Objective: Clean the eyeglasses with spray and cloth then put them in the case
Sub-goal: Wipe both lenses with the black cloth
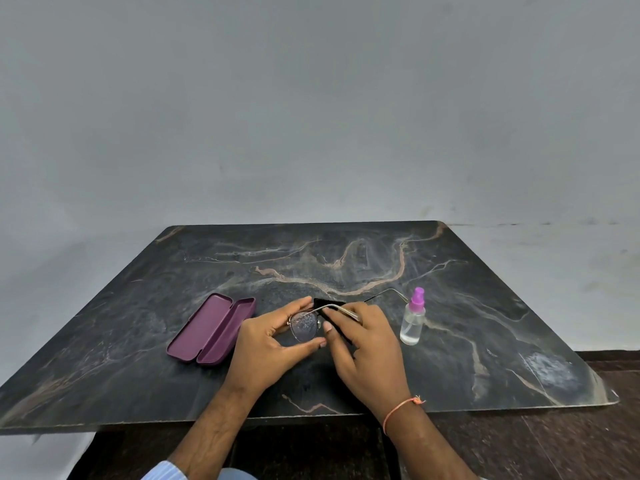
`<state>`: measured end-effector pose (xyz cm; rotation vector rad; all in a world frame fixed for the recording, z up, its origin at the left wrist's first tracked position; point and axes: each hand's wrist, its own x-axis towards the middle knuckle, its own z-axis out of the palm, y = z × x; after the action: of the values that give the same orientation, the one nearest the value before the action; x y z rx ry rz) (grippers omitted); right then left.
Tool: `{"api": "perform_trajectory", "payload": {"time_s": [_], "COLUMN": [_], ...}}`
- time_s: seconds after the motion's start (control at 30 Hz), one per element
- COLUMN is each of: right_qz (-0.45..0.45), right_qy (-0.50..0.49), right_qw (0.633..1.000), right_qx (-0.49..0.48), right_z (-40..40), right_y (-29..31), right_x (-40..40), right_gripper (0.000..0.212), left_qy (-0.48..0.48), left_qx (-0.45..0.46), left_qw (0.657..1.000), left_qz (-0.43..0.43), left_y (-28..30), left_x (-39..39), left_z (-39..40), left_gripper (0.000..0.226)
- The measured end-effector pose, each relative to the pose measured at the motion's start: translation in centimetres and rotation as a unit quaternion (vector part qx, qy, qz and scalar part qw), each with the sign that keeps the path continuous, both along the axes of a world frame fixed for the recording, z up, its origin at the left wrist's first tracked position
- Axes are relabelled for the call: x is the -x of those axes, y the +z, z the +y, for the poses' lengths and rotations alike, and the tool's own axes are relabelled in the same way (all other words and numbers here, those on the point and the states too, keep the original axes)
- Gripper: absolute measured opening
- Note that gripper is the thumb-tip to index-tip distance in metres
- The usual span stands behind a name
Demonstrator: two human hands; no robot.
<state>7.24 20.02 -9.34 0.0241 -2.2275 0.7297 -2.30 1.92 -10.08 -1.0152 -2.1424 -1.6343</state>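
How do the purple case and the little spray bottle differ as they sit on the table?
The case lies flat and open, its lid folded back, to the left of the hands; the spray bottle stands upright on their right. The case is opaque and purple all over, while the bottle is clear, with liquid showing inside, and only its nozzle is purple. The case is long and shallow, the bottle short and narrow. Both rest untouched on the dark marble table.

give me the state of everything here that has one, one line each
eyeglasses case: open, empty, lying flat on the table.
eyeglasses: held up off the table, one lens wet with droplets, temple arms unfolded.
black cloth: gripped against the eyeglasses by the other lens.
spray bottle: upright, nozzle on, partly filled with clear liquid, untouched.
left hand: closed on the lens rim.
right hand: closed on the cloth.
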Motion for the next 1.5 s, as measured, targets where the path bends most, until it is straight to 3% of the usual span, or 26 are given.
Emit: {"api": "perform_trajectory", "payload": {"time_s": [0.47, 0.7, 0.93, 1.13, 1.37, 1.5], "right_qz": [-0.003, 0.009, -0.006, -0.001, -0.003, 0.017], "right_qy": [0.100, 0.046, 0.132, 0.053, 0.122, 0.084], "right_qw": [0.994, 0.998, 0.991, 0.998, 0.993, 0.996], "right_qx": [-0.043, -0.053, -0.032, -0.033, -0.010, -0.022], "right_z": [-0.1, -0.3, -0.2, -0.2, -0.2, -0.1], "right_y": [-0.2, -0.1, 0.0, 0.0, 0.2, 0.0], "right_x": [0.1, 0.3, 0.0, 0.4, -0.2, -0.2], "right_gripper": [0.029, 0.025, 0.030, 0.027, 0.027, 0.023], "left_qy": [0.020, 0.029, 0.031, 0.034, 0.035, 0.036], "left_qx": [0.048, 0.059, 0.082, 0.070, 0.091, 0.095], "left_qw": [0.998, 0.997, 0.995, 0.996, 0.994, 0.993], "left_qz": [0.024, 0.041, 0.045, 0.042, 0.049, 0.053], "left_y": [0.0, 0.1, 0.4, 0.4, 0.8, 0.7], "left_x": [-0.1, -0.4, -0.5, -0.7, -0.8, -0.8], "left_z": [0.1, 0.1, 0.1, 0.2, 0.3, 0.3], "left_gripper": [0.071, 0.061, 0.061, 0.059, 0.055, 0.062]}}
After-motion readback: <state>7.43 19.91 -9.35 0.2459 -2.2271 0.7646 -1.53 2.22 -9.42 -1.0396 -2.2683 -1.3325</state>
